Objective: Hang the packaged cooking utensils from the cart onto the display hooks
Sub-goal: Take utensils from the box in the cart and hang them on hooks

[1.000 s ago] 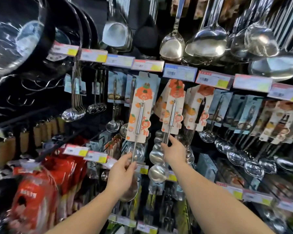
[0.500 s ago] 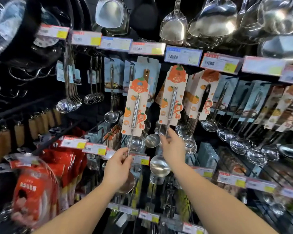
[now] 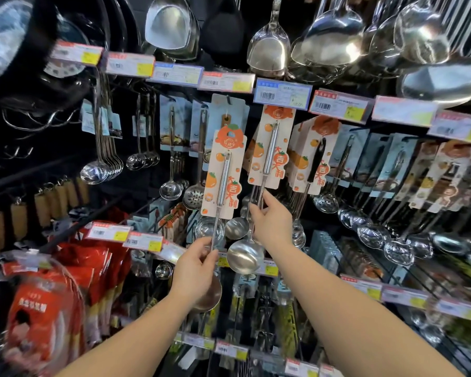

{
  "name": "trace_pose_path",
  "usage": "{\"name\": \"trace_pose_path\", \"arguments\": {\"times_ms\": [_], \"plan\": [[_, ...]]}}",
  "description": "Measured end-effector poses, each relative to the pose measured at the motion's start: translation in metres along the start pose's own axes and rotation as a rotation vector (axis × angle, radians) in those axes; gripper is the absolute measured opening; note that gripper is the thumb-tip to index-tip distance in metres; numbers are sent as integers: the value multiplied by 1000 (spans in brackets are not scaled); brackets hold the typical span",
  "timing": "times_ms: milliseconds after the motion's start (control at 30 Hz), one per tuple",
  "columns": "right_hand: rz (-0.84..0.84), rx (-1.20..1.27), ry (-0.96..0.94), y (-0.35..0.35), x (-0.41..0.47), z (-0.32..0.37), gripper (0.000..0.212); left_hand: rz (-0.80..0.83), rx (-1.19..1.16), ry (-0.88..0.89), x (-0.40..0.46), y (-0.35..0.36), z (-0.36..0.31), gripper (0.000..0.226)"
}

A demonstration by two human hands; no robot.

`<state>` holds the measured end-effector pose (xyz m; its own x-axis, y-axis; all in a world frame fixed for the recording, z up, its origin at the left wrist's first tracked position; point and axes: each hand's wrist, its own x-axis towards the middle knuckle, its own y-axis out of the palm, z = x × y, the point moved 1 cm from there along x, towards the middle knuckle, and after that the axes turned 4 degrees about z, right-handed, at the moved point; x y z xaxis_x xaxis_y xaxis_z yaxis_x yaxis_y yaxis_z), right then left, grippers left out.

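Ladle [image 3: 223, 183] on its orange card rises above my left hand [image 3: 195, 270], which pinches its stem; my right hand [image 3: 272, 221] grips the stems of ladles hanging [image 3: 269, 148] from the display hook under the price tags [image 3: 282, 93]

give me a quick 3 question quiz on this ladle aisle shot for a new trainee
1. True or false: the left hand grips the thin steel stem of the orange-printed carded ladle below its card.
2. Multiple choice: the right hand pinches the stems of ladles hanging under which price tag? A. the blue-bordered price tag B. a green tag C. no tag
3. Fill in: the card in the left hand is held lower than the hanging orange-printed card to its ____.

Key: 1 true. 2 A. 3 right.
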<state>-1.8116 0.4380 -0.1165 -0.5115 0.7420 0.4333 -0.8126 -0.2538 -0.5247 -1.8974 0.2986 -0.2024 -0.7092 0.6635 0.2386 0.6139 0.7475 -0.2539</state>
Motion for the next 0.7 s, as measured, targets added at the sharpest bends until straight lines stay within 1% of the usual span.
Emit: {"name": "trace_pose_path", "arguments": {"times_ms": [100, 267, 333, 400, 467, 500, 567, 600, 633, 700], "plan": [[26, 8, 24, 1, 0, -1, 54, -2, -9, -20, 2, 0, 5, 34], [67, 8, 91, 0, 12, -5, 48, -16, -35, -34, 3, 0, 9, 34], [88, 42, 133, -2, 14, 0, 56, -19, -28, -37, 3, 1, 10, 35], [28, 27, 176, -3, 10, 4, 61, -16, -9, -30, 3, 3, 11, 35], [-90, 43, 141, 1, 1, 5, 47, -8, 9, -13, 3, 5, 10, 35], [-80, 85, 115, 5, -6, 6, 38, -7, 16, -3, 4, 8, 10, 35], [98, 175, 76, 16, -19, 5, 25, -1, 20, 24, 5, 15, 6, 30], [188, 216, 83, 21, -25, 4, 23, 4, 18, 42, 6, 20, 4, 27], [231, 262, 93, 23, -30, 3, 22, 5, 9, 61, 7, 24, 1, 26], [193, 282, 102, 22, -30, 1, 22, 7, -13, 83, 10, 32, -5, 27]]}}
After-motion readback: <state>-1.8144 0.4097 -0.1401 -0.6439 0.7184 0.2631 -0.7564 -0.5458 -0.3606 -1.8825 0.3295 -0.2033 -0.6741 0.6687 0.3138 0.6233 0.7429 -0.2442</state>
